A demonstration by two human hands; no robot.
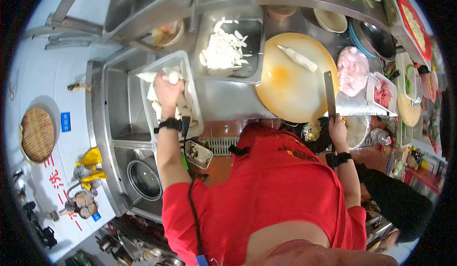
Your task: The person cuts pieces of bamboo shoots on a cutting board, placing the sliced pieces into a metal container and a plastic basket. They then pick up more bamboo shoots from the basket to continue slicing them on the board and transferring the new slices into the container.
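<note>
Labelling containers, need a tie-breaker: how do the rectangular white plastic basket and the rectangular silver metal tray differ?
Walls: the rectangular white plastic basket has slotted sides; the rectangular silver metal tray has solid ones.
Contents: the basket holds large white chunks; the tray holds thin white cut pieces.
Contact: the left hand reaches into the basket; neither hand touches the tray.
Shared: both hold white food.

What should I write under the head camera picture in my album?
Left hand among white vegetables in a basket, right hand holding a knife at the edge of the round board.
</note>
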